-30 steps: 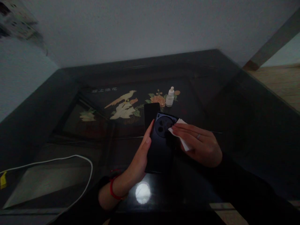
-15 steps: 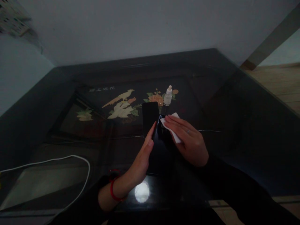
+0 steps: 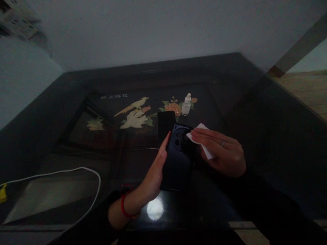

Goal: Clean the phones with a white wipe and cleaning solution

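A dark smartphone [image 3: 176, 166] faces back side up, its round camera block at the top. Along its left edge lies my left hand [image 3: 153, 173], closed on the phone; some of its fingers are hidden. A folded white cloth or tissue [image 3: 208, 153] is pinched in my right hand [image 3: 224, 151] at the phone's upper right, and its corner reaches the edge of the camera block. Partly covered by the phone, a flat black rectangular thing [image 3: 165, 126] lies on the table just behind it.
The glossy black table [image 3: 127, 78] carries bird and flower pictures. A small white-capped dropper bottle [image 3: 186, 105] stands upright beyond the phone. At the left runs a white cable [image 3: 84, 168] with a yellow piece [image 3: 3, 193]. A wall borders the table's far side.
My right hand and the white cloth have moved right, from over the camera block to its right side. More of the phone's back shows now. The left hand keeps its hold.
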Demonstrator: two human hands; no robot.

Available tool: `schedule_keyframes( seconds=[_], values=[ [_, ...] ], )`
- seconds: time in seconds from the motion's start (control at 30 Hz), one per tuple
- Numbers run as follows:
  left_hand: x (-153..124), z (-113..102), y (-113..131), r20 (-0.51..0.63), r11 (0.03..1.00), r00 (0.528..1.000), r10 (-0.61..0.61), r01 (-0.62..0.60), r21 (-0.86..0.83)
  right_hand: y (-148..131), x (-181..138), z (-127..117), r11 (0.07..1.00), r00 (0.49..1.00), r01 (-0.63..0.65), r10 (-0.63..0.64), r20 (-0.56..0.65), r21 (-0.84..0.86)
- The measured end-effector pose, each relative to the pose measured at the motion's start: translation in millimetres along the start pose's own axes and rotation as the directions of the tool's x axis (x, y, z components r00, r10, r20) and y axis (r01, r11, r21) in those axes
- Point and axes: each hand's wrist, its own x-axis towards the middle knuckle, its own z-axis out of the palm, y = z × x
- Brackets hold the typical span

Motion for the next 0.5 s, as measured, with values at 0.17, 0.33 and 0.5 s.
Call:
schedule_keyframes(
  seconds=[0.17,0.33,0.5],
  values=[
    [-3,1,-3,0.050,0.997,0.998,0.034,-0.038,0.073,-6,9,4,0.996,0.994,0.075,-0.072,0.087,-0.040],
    [0,-2,-5,0.033,0.996,0.998,0.056,-0.059,0.074,-6,8,5,0.992,0.993,0.054,-0.042,0.110,-0.112],
    [0,-3,-3,-0.012,0.997,0.998,0.061,-0.060,0.037,-4,-1,4,0.998,0.996,0.019,-0.014,0.083,-0.062]
  ],
)
